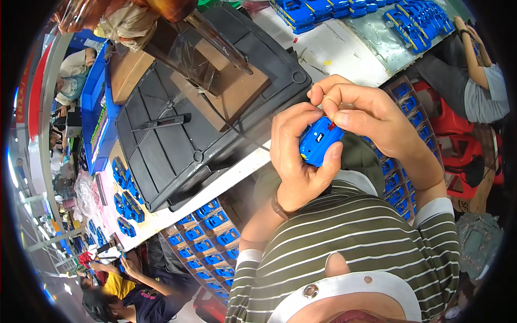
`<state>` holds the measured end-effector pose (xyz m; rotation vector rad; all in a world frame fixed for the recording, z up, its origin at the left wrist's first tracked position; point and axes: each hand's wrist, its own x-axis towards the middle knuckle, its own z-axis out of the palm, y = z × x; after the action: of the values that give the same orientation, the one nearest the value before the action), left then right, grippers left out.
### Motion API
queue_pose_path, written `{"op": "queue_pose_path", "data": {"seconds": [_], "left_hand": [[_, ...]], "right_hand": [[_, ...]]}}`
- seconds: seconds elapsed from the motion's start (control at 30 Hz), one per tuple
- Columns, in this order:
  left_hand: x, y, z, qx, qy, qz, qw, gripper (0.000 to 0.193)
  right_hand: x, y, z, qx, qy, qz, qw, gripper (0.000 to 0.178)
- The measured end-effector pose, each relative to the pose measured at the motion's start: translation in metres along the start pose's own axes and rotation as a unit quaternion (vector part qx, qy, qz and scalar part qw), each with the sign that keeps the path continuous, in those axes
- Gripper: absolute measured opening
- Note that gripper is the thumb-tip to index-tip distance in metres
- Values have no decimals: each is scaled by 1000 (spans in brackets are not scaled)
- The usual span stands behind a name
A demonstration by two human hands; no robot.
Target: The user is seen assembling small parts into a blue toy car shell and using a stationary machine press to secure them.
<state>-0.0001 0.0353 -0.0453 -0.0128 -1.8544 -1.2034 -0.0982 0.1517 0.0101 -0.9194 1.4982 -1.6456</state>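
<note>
In front of my chest, my left hand (288,153) wraps round a blue plastic shell (319,144) shaped like a small toy car body. The shell is tilted, with a small dark slot and a white mark facing up. My right hand (371,116) is closed in a pinch at the shell's upper edge. By its thumb tip shows a tiny red piece (332,126), against the shell. Whether the fingers grip that piece or only touch it, I cannot tell.
A black ribbed plastic crate (177,148) lies on the white table, with a cardboard box (253,86) and a plastic-wrapped item on it. Blue shells (301,13) are stacked at the far side. Divided trays (207,237) of blue parts flank me. Red stools (455,156) and other people are nearby.
</note>
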Motion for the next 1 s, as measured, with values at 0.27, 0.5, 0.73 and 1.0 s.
{"op": "queue_pose_path", "data": {"seconds": [0.27,0.5,0.73,1.0], "left_hand": [[-3,-3,-2,4,8,-2,1000,40],[-8,-6,1,-22,32,-6,999,41],[-5,-3,-5,-70,6,19,997,39],[-2,-3,-12,-71,-8,42,997,39]], "right_hand": [[2,5,4,6,7,36,999,10],[2,11,11,33,21,8,999,11],[5,7,12,-6,35,-15,999,8],[5,8,16,-9,67,6,998,8]]}}
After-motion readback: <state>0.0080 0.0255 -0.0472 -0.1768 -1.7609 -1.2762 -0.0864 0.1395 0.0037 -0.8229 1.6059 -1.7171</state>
